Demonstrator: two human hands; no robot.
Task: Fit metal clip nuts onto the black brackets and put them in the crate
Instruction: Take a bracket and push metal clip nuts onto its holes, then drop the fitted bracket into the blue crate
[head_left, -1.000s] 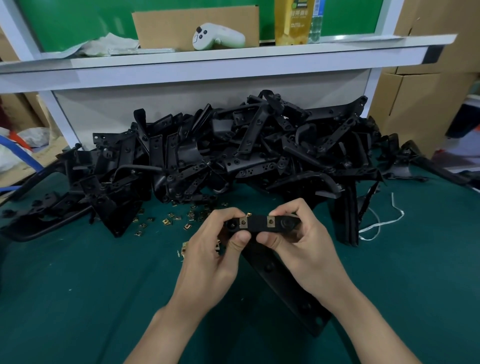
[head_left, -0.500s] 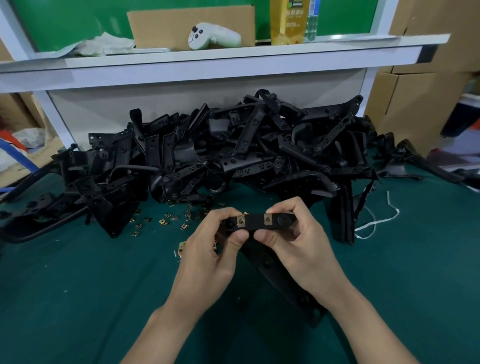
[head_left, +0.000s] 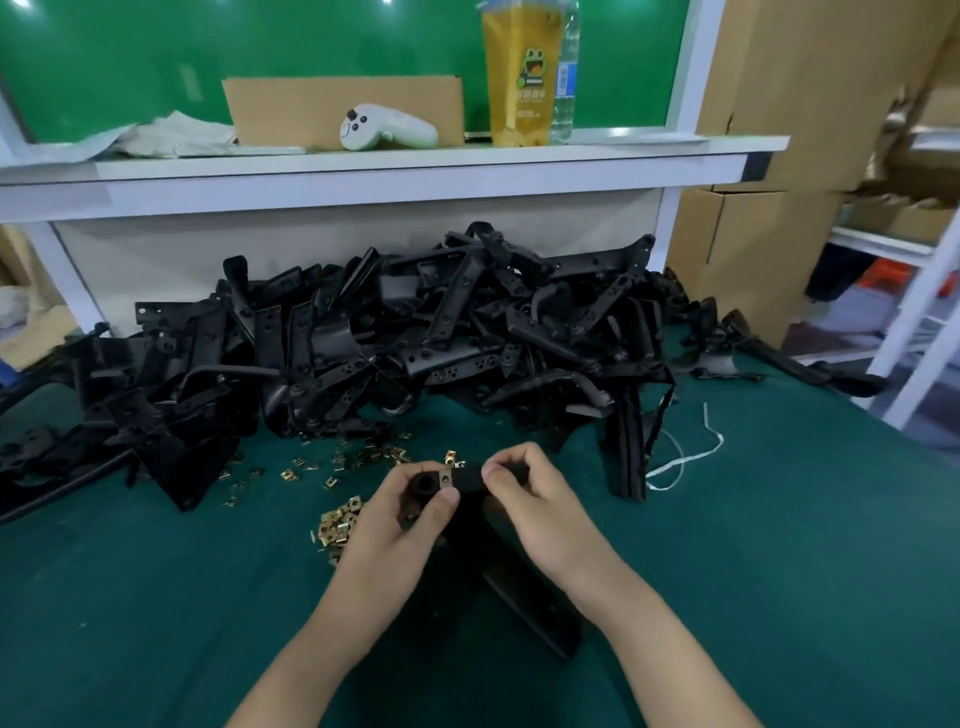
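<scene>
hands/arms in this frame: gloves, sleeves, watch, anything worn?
Nothing worn that shows. The left hand and right hand are bare, with no gloves, and no rings are visible on the fingers. Both forearms, left and right, are bare down to the bottom edge of the picture: no sleeves, watch, bands or straps in view.

Your table (head_left: 156, 623) is covered by a dark green cloth. Across its far side sits a big tangled pile of black brackets (head_left: 415, 343), with strays trailing off at both ends. Just in front of the pile, loose brass-coloured clip nuts (head_left: 337, 462) are scattered on the cloth. A tighter heap (head_left: 340, 522) lies nearer you. A white cord (head_left: 691, 457) curls beside the pile's right end.
</scene>
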